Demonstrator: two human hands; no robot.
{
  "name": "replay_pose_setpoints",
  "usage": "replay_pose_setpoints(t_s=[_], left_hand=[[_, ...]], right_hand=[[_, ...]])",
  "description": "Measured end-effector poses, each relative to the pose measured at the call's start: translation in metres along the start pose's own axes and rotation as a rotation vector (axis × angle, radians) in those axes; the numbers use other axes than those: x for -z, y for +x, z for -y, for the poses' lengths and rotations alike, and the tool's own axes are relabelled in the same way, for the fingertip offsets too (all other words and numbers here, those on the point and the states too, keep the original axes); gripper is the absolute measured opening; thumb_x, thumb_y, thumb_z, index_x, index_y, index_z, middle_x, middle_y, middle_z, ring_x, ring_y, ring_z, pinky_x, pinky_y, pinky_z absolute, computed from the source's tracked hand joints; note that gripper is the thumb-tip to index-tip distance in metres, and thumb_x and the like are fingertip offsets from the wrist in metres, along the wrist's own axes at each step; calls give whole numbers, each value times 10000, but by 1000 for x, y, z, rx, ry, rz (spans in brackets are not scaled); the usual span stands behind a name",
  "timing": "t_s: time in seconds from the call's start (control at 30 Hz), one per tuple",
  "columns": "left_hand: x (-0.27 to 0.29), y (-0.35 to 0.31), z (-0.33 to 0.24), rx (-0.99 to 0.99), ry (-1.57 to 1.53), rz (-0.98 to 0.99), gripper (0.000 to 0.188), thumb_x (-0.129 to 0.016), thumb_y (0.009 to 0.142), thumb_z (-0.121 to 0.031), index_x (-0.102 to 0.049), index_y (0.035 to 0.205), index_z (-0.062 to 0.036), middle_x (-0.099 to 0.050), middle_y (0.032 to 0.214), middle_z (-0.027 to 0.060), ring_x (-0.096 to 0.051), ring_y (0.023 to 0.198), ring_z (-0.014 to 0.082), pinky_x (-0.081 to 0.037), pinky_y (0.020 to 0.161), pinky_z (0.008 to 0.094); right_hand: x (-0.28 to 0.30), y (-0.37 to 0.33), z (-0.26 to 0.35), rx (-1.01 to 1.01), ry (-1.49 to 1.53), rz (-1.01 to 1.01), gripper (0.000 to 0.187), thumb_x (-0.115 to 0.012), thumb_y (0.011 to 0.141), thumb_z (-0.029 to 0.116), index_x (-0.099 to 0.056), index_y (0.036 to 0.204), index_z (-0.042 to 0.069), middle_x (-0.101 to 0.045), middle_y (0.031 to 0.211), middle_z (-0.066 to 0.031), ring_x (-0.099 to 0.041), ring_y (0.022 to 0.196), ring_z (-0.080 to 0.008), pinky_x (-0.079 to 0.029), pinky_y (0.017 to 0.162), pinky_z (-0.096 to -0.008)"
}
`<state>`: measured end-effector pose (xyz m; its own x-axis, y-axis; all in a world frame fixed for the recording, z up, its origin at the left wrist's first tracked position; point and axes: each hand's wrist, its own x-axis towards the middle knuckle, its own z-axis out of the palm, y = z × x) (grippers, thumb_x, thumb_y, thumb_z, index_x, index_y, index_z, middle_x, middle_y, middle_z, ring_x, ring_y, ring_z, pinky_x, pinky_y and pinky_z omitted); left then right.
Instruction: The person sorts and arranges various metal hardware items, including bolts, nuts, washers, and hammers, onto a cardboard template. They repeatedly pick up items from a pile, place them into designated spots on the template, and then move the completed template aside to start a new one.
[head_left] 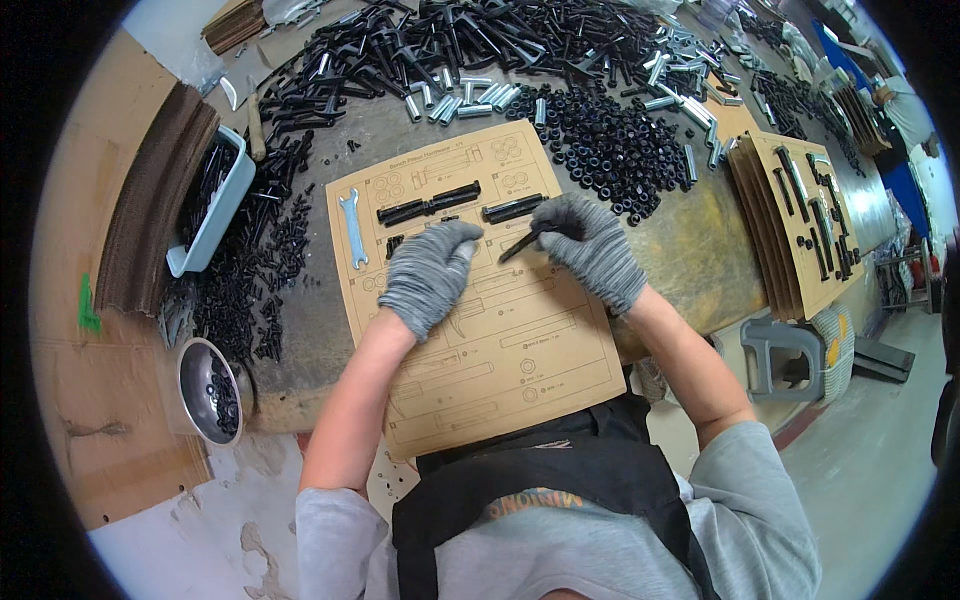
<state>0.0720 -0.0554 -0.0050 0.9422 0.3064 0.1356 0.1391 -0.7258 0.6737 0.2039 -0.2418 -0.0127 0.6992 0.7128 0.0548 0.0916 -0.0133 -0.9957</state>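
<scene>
Over the card (455,388), one o'clock from its centre, black rod (519,247): slanting, lower end toward seven (whether that end touches the card, I cannot tell).
Right hand (592,245): gray-gloved, at two o'clock, grip closed on the rod.
Left hand (430,278): gloved alike, at nine o'clock, palm down with fingers curled; whether its grip holds anything, I cannot tell.
Laid on the card: wrench (353,228) at ten, long black pieces (428,204) at eleven, short black cylinder (514,208) at one.
Table (690,285) at twelve: silvery tubes (477,111), and beyond them a heap of black metal parts (430,45).
Between one and two: black nuts (620,150), loosely piled.
Between two and three: stacked boards (770,215) bearing parts.
Nine to ten: light-blue bin (215,220).
Eight: metal bowl (203,392), small black pieces inside.
</scene>
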Motion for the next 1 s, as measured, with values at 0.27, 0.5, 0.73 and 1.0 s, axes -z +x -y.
replay_pose_setpoints(t_s=[0.27,0.5,0.73,1.0], left_hand=[[-34,8,-15,-71,277,35,219,-628,851,-264,-676,998,-108,-650,922,98,-634,853,292,-507,759,393],[-37,10,-7,58,364,158,237,-603,834,-257,-653,971,-71,-643,919,150,-624,876,322,-505,776,432],[86,32,65,209,268,-240,249,-574,880,-241,-667,1057,-91,-664,1013,163,-622,970,337,-481,878,394],[150,58,157,756,748,-185,430,-613,833,-467,-671,1023,-86,-675,1035,151,-634,1003,323,-497,856,441]], right_hand=[[21,-7,-6,215,-762,-40,310,-714,778,162,-656,1070,78,-649,921,-104,-649,762,-224,-527,709,-320],[21,-3,-4,272,-817,32,167,-667,798,156,-650,935,64,-610,916,-131,-596,833,-317,-495,741,-388],[40,-11,-44,209,-437,-240,272,-663,853,95,-621,1104,-2,-664,974,-115,-626,860,-169,-510,764,-298],[40,-11,-37,144,-437,-242,190,-620,874,50,-643,1047,-25,-675,945,-88,-609,882,-147,-487,821,-281]])
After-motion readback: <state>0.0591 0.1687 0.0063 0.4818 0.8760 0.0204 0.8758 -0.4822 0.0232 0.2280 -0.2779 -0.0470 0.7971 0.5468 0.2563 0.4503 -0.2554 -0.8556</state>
